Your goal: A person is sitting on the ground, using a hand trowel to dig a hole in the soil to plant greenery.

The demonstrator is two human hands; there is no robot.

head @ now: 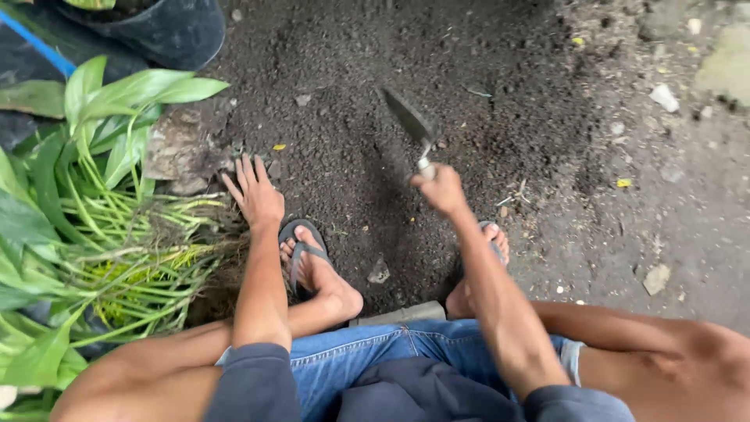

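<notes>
Trowel (409, 125): small, dark pointed blade, raised over the dark soil (367, 101) at centre, blade angled up and to the left. Far left: uprooted green plants (86, 203) lying in a heap, long leaves and pale stems, roots toward the person. Above them, a black pot (168, 31), partly cut off. Left hand (256, 197): released, fingers spread, resting on the ground just beside the plant roots, grasping nothing. Left foot in a grey sandal (301, 254). Right hand (442, 190): clenched around the trowel's handle. Right: bare ground scattered with pale stones (664, 98).
</notes>
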